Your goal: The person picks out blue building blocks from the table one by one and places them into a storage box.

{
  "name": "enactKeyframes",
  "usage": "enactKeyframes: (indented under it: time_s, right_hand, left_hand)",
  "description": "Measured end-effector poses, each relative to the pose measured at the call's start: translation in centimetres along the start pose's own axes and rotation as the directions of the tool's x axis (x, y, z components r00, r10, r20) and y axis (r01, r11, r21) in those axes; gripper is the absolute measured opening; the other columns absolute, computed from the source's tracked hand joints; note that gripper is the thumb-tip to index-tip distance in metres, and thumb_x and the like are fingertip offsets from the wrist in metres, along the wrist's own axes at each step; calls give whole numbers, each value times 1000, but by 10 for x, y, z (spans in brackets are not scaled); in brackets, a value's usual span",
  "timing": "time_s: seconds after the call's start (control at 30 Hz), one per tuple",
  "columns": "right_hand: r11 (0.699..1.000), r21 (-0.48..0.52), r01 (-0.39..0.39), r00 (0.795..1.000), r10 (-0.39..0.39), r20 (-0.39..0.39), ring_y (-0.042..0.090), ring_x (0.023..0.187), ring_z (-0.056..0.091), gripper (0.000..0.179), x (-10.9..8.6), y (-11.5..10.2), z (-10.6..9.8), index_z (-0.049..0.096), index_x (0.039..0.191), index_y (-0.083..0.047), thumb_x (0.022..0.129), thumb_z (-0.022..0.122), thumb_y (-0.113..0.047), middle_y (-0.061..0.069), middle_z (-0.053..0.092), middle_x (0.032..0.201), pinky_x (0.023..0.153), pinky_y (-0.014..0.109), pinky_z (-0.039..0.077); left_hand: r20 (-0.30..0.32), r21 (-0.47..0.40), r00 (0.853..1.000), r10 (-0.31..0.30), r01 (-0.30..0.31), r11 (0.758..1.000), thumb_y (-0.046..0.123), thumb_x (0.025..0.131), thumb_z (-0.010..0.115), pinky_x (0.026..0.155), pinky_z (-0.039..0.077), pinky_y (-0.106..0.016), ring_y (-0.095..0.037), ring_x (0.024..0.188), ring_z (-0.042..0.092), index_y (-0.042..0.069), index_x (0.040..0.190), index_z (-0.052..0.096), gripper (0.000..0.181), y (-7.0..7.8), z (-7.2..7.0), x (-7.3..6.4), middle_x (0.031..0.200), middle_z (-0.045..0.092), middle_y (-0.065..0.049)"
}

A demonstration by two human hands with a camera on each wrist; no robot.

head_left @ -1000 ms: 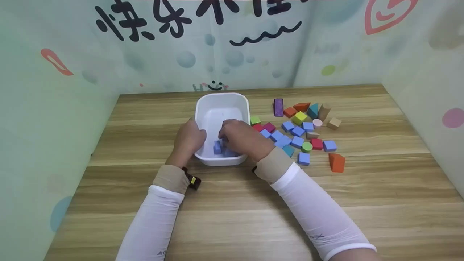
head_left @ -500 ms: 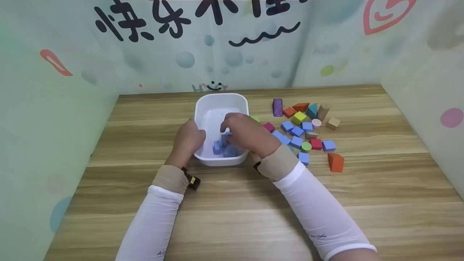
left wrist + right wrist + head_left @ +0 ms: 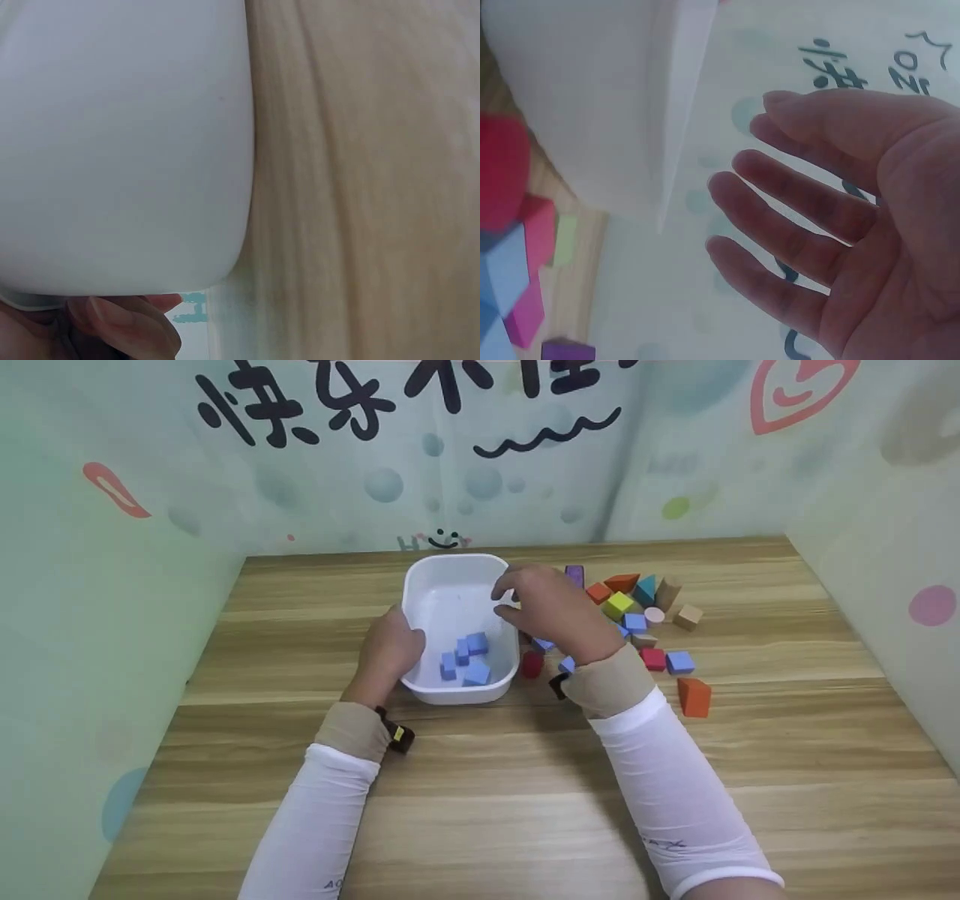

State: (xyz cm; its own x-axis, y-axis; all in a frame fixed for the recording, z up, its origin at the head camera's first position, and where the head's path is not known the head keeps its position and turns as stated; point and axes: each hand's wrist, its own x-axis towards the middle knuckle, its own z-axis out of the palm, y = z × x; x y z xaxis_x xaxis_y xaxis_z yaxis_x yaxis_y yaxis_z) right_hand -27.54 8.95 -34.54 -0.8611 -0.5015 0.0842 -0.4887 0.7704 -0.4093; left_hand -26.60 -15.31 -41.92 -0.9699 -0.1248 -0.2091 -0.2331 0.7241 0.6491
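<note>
4 blue blocks [image 3: 463,652] lay in the near end of the white tub [image 3: 456,697], the left hand [image 3: 391,646] gripping its left rim. The right hand [image 3: 553,606], empty and loose, hung by the right rim; filling seemed underway, another pick needing a rightward reach.

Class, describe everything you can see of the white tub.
The white tub is open-topped and roughly rectangular, with rounded corners and smooth, plastic-looking walls. It stands upright on the wood-grain table. Four blue blocks lie inside, towards the person. The left hand grips its rim on one side; the right hand is over the opposite side, contact unclear.
</note>
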Motion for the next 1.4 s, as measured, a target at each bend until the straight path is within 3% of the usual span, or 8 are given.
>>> enactKeyframes:
  time_s: [0.1, 0.33, 0.5, 0.77, 0.9, 1.1, 1.27, 1.4]
  right_hand:
    - [997, 28, -68, 998, 68, -6, 27, 107, 68, 29, -2, 10, -8, 78, 125, -9, 99, 78, -20, 10, 73, 125, 90, 42, 65]
    - [988, 67, -140, 990, 141, -21, 29, 102, 69, 27, -6, 39, -18, 78, 123, -6, 99, 76, -18, 12, 74, 124, 91, 44, 63]
    - [985, 87, -150, 989, 151, -5, 31, 97, 70, 25, -8, 52, -22, 78, 121, -4, 98, 76, -15, 15, 75, 120, 90, 47, 64]
    - [975, 72, -211, 978, 209, 28, 35, 105, 68, 23, -11, 76, -21, 78, 115, 0, 96, 73, -11, 19, 75, 116, 97, 53, 58]
    - [959, 68, -274, 961, 270, 57, 35, 100, 65, 18, -14, 86, -20, 77, 112, -1, 97, 74, -11, 19, 74, 113, 96, 53, 58]
    - [923, 32, -384, 918, 378, 123, 34, 100, 65, 30, -17, 93, -16, 74, 122, 3, 97, 75, -13, 23, 72, 120, 95, 54, 59]
    - [919, -22, -394, 917, 395, 63, 26, 82, 59, 20, -15, 97, -9, 75, 101, 2, 94, 80, -16, 15, 71, 97, 75, 43, 56]
    - [911, -58, -409, 911, 411, 27, 21, 68, 49, 30, -13, 99, -5, 65, 76, -5, 91, 84, -23, 4, 54, 72, 60, 35, 42]
  left_hand:
    - [9, -6, 1000, -16, 16, 1000, 16, 107, 46, 89, 66, -44, -36, 118, 69, 0, 163, 34, 60, 1, 0, 0, 148, 57, -27]
    - [27, -28, 999, -46, 47, 998, 16, 108, 46, 92, 65, -44, -36, 123, 67, 0, 164, 32, 61, 2, -1, 0, 152, 54, -26]
    - [22, -32, 999, -38, 39, 999, 17, 108, 46, 91, 65, -44, -36, 122, 67, 0, 164, 32, 61, 2, -1, 0, 151, 54, -26]
    - [-9, -5, 1000, 20, -20, 1000, 14, 104, 45, 88, 66, -45, -36, 117, 70, 0, 162, 36, 61, -2, 1, 1, 146, 59, -26]
    - [6, -8, 1000, 5, -5, 1000, 16, 106, 45, 91, 65, -45, -36, 119, 69, 1, 163, 35, 60, -2, 1, 2, 148, 58, -26]
    - [19, -9, 1000, -23, 23, 1000, 17, 107, 45, 91, 65, -44, -36, 120, 68, 0, 163, 34, 59, -1, 1, 2, 148, 57, -26]
    - [16, -16, 999, -33, 33, 999, 16, 107, 46, 87, 66, -43, -35, 118, 70, 1, 162, 35, 58, 0, 1, 1, 146, 59, -25]
    - [18, -9, 999, -34, 34, 999, 16, 108, 45, 88, 66, -43, -35, 118, 69, 0, 163, 35, 58, 1, 0, 1, 147, 58, -26]
